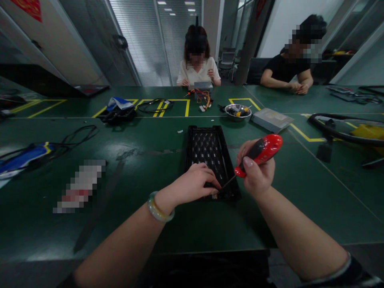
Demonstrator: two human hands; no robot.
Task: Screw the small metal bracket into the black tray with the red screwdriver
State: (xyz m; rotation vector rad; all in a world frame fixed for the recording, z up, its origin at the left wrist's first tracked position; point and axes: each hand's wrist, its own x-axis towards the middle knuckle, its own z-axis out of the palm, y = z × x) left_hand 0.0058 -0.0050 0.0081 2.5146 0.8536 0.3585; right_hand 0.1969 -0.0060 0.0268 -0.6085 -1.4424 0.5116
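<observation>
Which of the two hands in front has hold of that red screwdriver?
The right hand grips the screwdriver, its tip at the near end of the black tray. The left hand, the one with the bracelet, only touches the tray.

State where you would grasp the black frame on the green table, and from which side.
Grip the black frame by its long edges at the far half, from above: it lies flat, and the left hand and screwdriver occupy the near end.
</observation>
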